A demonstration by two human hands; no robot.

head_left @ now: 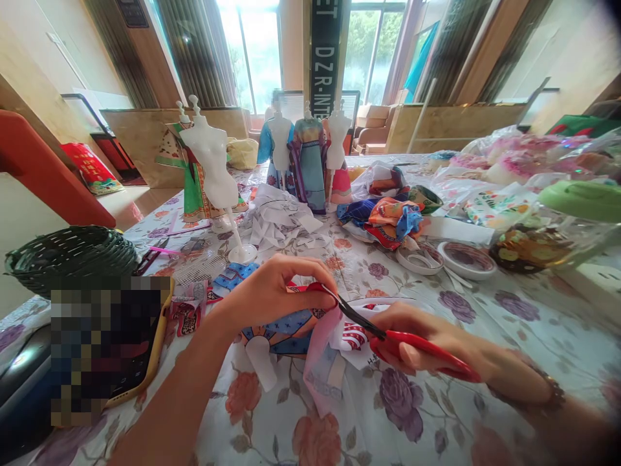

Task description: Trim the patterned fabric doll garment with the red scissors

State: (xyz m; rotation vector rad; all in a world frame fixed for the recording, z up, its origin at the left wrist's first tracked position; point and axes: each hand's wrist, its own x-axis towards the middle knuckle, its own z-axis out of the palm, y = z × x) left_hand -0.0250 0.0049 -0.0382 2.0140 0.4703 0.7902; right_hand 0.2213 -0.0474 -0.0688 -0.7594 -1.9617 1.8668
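My right hand (412, 340) is closed around red-handled scissors (431, 355), whose dark blades point up and left. The blade tips reach the edge of a patterned piece of fabric (291, 330) beside my left fingertips. My left hand (286, 288) pinches that fabric, which is blue with red parts. From the pinch a pale pink strip (320, 369) hangs down onto the tablecloth. Under my hands lie further printed pieces, partly hidden by my fingers. A small blue printed scrap (235, 277) rests just left of my left hand.
A white mini dress form (208, 155) stands behind my left hand, near a heap of paper scraps (281, 220). Rolls of tape (467, 259) and crumpled colourful fabric (388, 217) lie to the right. At left are a phone (140, 362) and a dark woven basket (72, 255).
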